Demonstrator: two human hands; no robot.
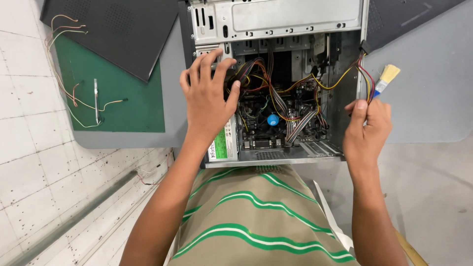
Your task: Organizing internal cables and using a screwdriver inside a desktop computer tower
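Stood on a grey table (433,93) with a rounded edge, above a floor of pale square tiles (29,148). Carried a green mat (128,98) and a dark panel (108,29). Lit evenly, without hard shadows.
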